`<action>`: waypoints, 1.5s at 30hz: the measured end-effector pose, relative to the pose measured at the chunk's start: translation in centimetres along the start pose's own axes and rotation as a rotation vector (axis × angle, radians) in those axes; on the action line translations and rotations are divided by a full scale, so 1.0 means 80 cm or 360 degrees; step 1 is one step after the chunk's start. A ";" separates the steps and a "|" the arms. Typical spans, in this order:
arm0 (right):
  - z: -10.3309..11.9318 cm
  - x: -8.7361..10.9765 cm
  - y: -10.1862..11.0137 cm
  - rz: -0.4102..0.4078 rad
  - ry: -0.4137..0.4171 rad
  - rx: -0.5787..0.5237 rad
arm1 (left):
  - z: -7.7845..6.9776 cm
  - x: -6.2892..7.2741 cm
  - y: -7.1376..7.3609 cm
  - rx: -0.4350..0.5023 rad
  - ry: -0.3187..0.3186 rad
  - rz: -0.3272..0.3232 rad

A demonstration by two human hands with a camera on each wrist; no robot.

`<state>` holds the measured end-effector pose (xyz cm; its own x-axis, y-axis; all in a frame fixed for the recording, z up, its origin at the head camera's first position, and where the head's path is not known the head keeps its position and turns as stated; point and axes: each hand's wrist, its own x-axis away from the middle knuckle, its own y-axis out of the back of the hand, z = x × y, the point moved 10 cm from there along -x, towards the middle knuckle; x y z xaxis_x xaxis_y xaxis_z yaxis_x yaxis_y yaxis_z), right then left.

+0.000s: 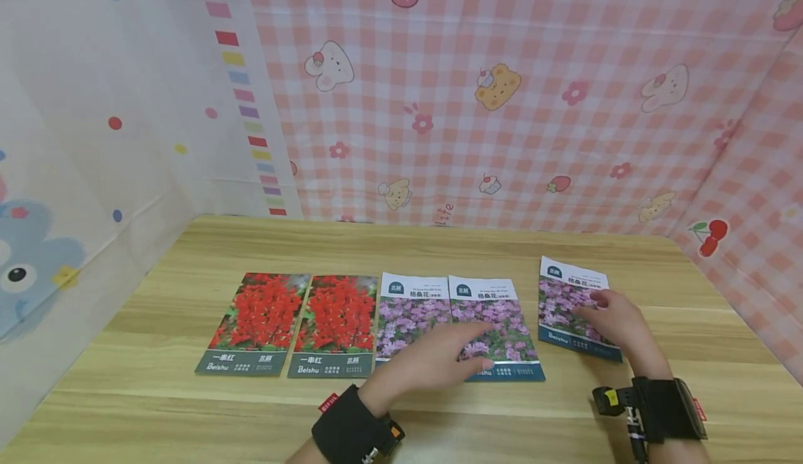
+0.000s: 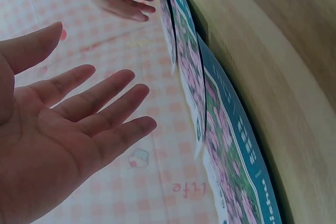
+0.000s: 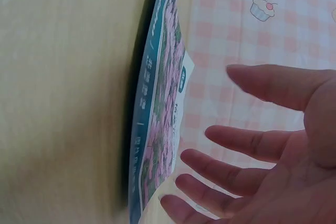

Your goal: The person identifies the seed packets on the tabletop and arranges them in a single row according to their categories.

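My left hand point(image 1: 433, 359), fingers spread, hovers over two purple-flower seed packets that lie side by side, the left one point(image 1: 408, 314) partly hidden behind it and the right one point(image 1: 495, 338) just past its fingertips. In the left wrist view the palm of this hand point(image 2: 68, 124) is bare. My right hand point(image 1: 611, 318) is over a third purple-flower packet point(image 1: 567, 304), lying apart and slightly turned at the right. The right wrist view shows the hand point(image 3: 252, 161) with its fingers extended and nothing in them, beside that packet point(image 3: 163, 108).
Two red-flower seed packets point(image 1: 260, 318) point(image 1: 335, 321) lie left of the purple ones on the wooden table point(image 1: 439, 422). A pink checked cloth point(image 1: 439, 102) hangs behind the table, with a white patterned cloth point(image 1: 94, 136) at the left. Black bands point(image 1: 351, 426) circle both wrists.
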<state>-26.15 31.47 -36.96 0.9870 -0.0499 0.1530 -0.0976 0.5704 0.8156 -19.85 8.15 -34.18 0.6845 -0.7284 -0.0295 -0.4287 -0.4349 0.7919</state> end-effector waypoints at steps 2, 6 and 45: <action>-0.003 -0.001 -0.001 0.0017 -0.0018 0.0014 | -0.004 0.000 -0.004 -0.0017 -0.0009 0.0014; -0.008 -0.001 -0.003 0.0062 -0.0040 0.0035 | -0.011 0.000 -0.011 -0.0077 -0.0005 0.0047; -0.013 0.003 -0.019 0.0274 0.0245 -0.0036 | -0.048 -0.049 -0.099 -0.0601 -0.0042 0.0470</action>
<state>-25.60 31.39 -38.75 0.9641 0.1743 0.2005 -0.2650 0.5778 0.7719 -16.87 16.45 -38.02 0.5483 -0.8072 0.2187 -0.3550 0.0121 0.9348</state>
